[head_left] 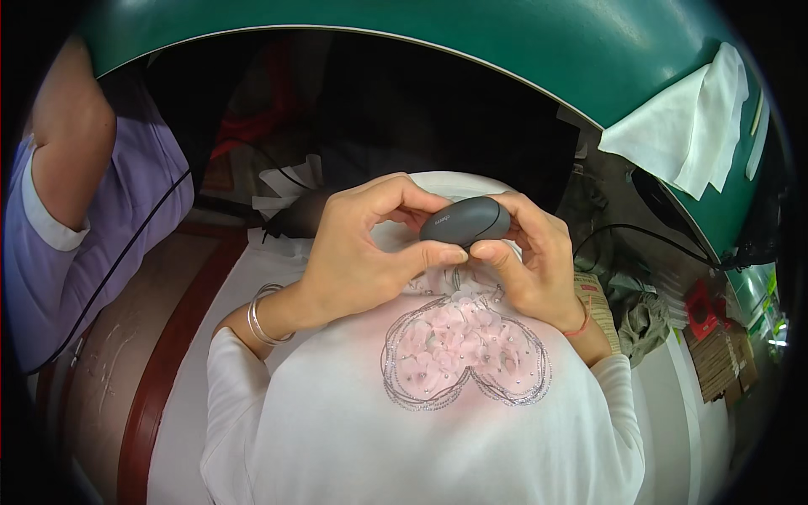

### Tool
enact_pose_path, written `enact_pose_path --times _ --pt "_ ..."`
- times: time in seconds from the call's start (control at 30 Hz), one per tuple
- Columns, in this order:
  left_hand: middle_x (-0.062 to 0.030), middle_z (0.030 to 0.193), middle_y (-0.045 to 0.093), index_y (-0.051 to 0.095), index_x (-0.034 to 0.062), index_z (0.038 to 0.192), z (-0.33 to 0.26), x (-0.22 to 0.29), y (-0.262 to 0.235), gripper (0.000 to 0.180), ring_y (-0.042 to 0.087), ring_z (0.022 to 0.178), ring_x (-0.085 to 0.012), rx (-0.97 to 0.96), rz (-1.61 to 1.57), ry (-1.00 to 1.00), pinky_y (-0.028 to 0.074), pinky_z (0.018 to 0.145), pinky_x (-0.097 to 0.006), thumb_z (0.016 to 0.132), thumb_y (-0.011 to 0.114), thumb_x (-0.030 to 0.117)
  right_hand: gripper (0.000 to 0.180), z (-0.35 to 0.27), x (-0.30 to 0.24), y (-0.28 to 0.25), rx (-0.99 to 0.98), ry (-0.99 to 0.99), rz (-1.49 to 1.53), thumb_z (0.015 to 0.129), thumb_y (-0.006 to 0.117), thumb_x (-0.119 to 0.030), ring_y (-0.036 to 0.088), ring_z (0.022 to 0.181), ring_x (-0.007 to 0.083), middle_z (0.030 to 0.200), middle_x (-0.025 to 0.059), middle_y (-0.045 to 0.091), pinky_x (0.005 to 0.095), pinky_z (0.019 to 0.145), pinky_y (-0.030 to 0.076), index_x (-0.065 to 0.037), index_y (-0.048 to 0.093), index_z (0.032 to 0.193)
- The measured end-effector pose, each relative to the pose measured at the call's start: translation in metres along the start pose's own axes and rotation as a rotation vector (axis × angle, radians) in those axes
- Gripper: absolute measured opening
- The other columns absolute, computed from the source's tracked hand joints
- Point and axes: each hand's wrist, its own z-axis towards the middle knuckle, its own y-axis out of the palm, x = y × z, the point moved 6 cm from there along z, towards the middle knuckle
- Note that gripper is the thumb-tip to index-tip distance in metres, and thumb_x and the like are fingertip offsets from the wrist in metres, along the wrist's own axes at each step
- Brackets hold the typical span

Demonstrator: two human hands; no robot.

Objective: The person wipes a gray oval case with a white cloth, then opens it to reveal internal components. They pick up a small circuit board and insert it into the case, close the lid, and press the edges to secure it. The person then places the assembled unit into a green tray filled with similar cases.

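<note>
A dark grey, smooth oval earbud case point(459, 223) is held up in front of my chest, with a seam line near its right end. My left hand point(368, 240) grips its left end between thumb and fingers; a silver bangle circles that wrist. The other end is pinched by my right hand point(539, 252), which has a red cord at the wrist. Both thumbs press along the lower edge, their tips close together. The case looks closed, and its underside is hidden. Below it lies the pink floral heart decoration point(467, 349) on my white top.
A green table point(522, 42) curves across the far side, with a white cloth point(686, 126) hanging over its right edge. At left sits a person in a lavender shirt point(139, 160), with a black cable point(126, 240) beside them. Cardboard pieces point(722, 353) and crumpled grey-green fabric point(644, 328) lie at right.
</note>
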Motion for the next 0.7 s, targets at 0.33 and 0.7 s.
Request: enact_pose_path --times 0.33,0.7 --pt "-0.0093 0.1 0.066 0.066 -0.0033 0.098 0.004 -0.006 -0.001 0.027 0.065 0.091 -0.0167 -0.059 -0.091 -0.154 0.053 0.083 -0.03 0.075 0.08 0.003 0.03 0.004 -0.002 -0.01 -0.058 -0.002 0.02 0.083 0.071 -0.013 0.066 0.079 0.0228 0.092 0.0137 0.065 0.0301 0.071 0.053 0.004 0.061 0.106" --pt "-0.0111 0.099 0.068 0.064 -0.0022 0.106 0.002 0.018 0.014 0.041 0.068 0.087 -0.0192 -0.072 0.27 0.115 0.055 0.076 -0.029 0.072 0.082 0.008 0.029 0.002 -0.011 -0.006 -0.111 -0.024 -0.105 0.085 0.07 -0.015 0.067 0.08 0.0249 0.092 0.0141 0.065 0.0307 0.072 0.053 0.002 0.062 0.107"
